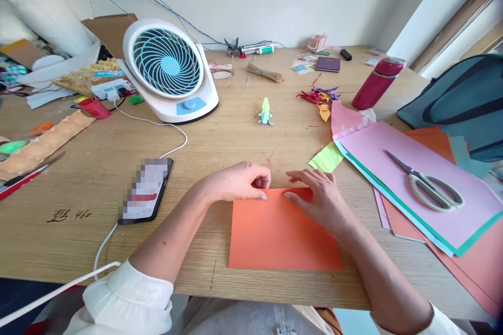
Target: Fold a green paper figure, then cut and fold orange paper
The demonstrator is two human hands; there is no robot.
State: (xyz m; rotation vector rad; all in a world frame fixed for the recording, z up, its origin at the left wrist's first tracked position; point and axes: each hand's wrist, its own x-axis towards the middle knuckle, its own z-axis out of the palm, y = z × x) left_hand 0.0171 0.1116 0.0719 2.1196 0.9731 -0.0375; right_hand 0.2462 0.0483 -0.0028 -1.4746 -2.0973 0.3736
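Two hands at the far edge of the orange paper [283, 235].
It lies near the desk's [212, 141] near edge. The left hand's [247, 180] fingers curl, thumb on the far edge; the right hand's [320, 196] fingers bend loosely, thumb on the paper; whether either pinches it, I cannot tell. Just beyond the right hand is a lime paper [327, 157]; right, scissors [413, 172] on a paper stack [428, 162]; left, a phone [147, 188]; farther, a small figure [265, 112], a fan [168, 65] far left, a flask [379, 84] far right.
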